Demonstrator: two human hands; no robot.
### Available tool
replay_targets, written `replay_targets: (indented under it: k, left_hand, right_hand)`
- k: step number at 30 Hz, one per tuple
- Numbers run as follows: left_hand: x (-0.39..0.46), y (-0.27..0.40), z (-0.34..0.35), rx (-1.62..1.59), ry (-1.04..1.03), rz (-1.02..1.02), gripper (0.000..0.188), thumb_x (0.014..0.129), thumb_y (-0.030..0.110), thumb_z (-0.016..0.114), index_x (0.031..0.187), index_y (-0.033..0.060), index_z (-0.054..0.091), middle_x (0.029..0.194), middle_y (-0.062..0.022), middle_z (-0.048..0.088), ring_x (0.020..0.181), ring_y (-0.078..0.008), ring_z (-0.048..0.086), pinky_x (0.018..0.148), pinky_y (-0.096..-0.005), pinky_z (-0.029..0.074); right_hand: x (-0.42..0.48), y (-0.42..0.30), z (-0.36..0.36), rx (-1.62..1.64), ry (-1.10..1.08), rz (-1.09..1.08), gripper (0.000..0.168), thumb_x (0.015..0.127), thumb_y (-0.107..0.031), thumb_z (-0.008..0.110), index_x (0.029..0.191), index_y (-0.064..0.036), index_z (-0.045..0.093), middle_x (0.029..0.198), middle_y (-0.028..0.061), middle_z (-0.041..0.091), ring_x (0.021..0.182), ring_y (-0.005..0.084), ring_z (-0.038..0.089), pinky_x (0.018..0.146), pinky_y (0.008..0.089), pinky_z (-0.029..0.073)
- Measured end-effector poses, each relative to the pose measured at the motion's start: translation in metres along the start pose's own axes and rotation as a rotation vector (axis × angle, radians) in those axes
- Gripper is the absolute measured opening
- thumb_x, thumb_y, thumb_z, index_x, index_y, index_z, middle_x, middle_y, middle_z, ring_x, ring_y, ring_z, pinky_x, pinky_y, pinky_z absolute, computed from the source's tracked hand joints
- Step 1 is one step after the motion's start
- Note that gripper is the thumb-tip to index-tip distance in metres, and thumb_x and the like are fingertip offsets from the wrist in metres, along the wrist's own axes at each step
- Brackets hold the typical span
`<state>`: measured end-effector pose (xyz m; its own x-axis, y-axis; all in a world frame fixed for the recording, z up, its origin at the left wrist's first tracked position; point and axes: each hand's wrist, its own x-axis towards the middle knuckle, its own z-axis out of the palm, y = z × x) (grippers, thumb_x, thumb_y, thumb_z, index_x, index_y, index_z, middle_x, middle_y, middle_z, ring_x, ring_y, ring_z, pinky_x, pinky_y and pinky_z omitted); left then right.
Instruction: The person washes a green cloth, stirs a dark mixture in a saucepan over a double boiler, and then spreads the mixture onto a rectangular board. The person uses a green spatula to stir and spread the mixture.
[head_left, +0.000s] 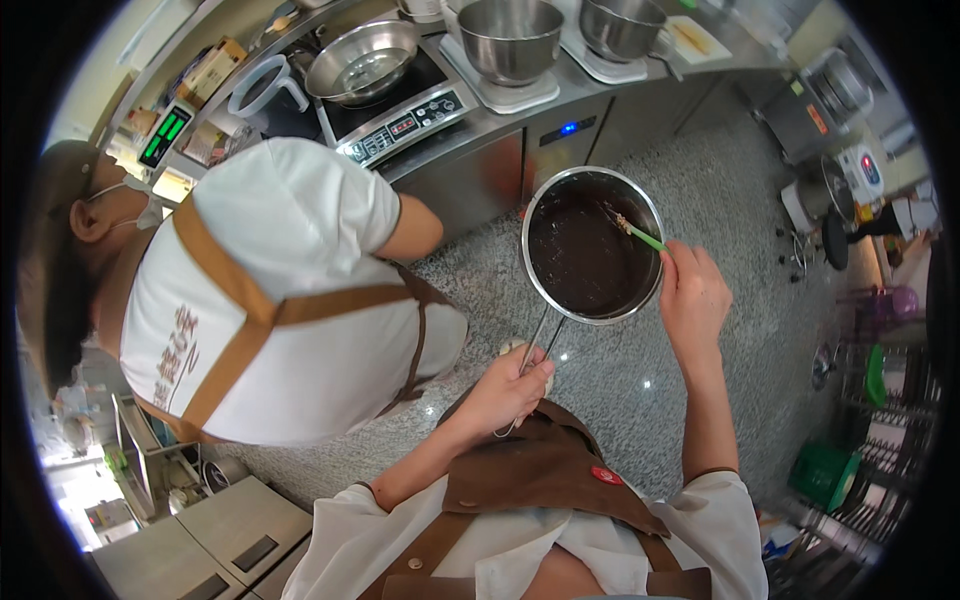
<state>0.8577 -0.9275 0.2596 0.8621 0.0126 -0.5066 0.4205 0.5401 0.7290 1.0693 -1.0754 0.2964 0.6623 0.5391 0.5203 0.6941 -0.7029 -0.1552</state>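
Observation:
Before me, above the floor, is a round stainless steel saucepan (529, 259) with a long wire handle (553, 336). Dark brown, glossy liquid (589, 259) covers its bottom and coats part of the inner wall. My left hand (514, 388) grips the handle close to my apron. In my right hand (696, 289) is the green handle of a spatula or brush (646, 238), held at the pan's right rim. The tool's far end reaches into the pan; pale bits cling to it and its tip is hard to make out.
A co-worker (285, 322) in a white shirt stands close on my left. Beyond, the steel counter carries an induction cooker (401, 124) with a metal pan (364, 64), a grey pitcher (274, 97) and mixing bowls (514, 45) on scales. Racks (874, 480) stand at the right.

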Motion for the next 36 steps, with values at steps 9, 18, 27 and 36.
replay_targets:
  k: [9,18,27,36]
  left_hand:
    - [0.058,0.091,-0.054,-0.083,0.196,0.235,0.017,0.099,0.019,0.05,0.092,0.0053,0.042,0.057,0.0038,0.037,0.043,-0.0052,0.033,0.038,-0.0222,0.028]
    - [0.09,0.194,-0.131,-0.236,0.425,0.392,0.017,0.099,0.019,0.05,0.092,0.0061,0.043,0.056,0.0049,0.035,0.042,-0.0047,0.032,0.037,-0.0216,0.029]
    - [0.143,0.305,-0.23,-0.222,0.659,0.508,0.021,0.1,0.021,0.048,0.086,0.0052,0.045,0.056,0.0054,0.035,0.042,-0.004,0.031,0.037,-0.0221,0.029]
    - [0.195,0.359,-0.295,-0.429,0.664,0.451,0.022,0.1,0.019,0.047,0.081,0.0093,0.043,0.057,0.0076,0.033,0.043,-0.0026,0.03,0.038,-0.0204,0.026]
  right_hand:
    - [0.157,-0.049,0.078,0.076,0.072,-0.241,0.008,0.082,-0.013,0.066,0.087,-0.007,0.064,0.071,0.0079,0.055,0.067,0.0269,0.06,0.055,0.0377,0.047]
    - [0.326,-0.145,0.163,0.242,0.11,-0.525,0.009,0.081,-0.015,0.067,0.082,-0.008,0.063,0.071,0.0078,0.057,0.067,0.0285,0.061,0.056,0.0389,0.048]
    - [0.459,-0.231,0.279,0.404,-0.012,-0.558,0.011,0.084,-0.016,0.063,0.082,-0.005,0.063,0.076,0.0106,0.062,0.07,0.0331,0.063,0.058,0.0434,0.049]
    - [0.529,-0.275,0.338,0.394,-0.251,-0.542,0.013,0.086,-0.018,0.061,0.087,-0.007,0.066,0.084,0.0111,0.067,0.076,0.0343,0.064,0.066,0.0435,0.05]
